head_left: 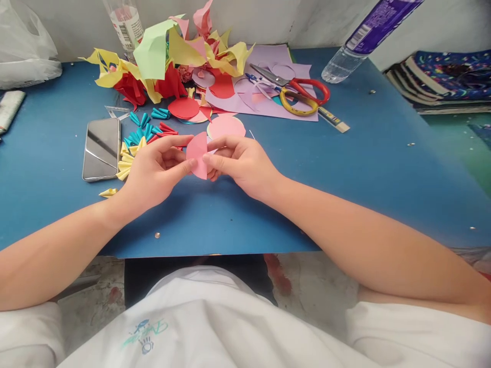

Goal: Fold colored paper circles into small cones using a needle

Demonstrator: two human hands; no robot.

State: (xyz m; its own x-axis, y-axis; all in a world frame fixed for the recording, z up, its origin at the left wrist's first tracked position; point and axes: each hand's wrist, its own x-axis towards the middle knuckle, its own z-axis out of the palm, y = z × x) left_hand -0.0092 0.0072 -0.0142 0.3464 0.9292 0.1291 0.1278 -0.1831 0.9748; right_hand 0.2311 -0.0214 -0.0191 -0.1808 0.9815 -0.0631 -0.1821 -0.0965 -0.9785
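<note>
A pink paper half-circle (197, 153), with its straight edge to the right, is held up between both hands over the table. My left hand (155, 166) pinches its curved left side between thumb and fingers. On the straight edge, my right hand (243, 163) grips with the thumb in front and fingers behind. Just behind my hands lies a stack of round paper discs (226, 127), pink on top. Beside my left hand are rolled paper cones in yellow (126, 166), blue (140, 134) and red (164, 130).
A phone (102, 150) lies left of the cones. Scissors with red and yellow handles (303, 97) and a cutter (333, 120) rest on purple paper (264, 105). Crumpled paper scraps (169, 56) pile at the back. A water bottle (345, 61) stands back right, a plastic bag (26, 51) back left.
</note>
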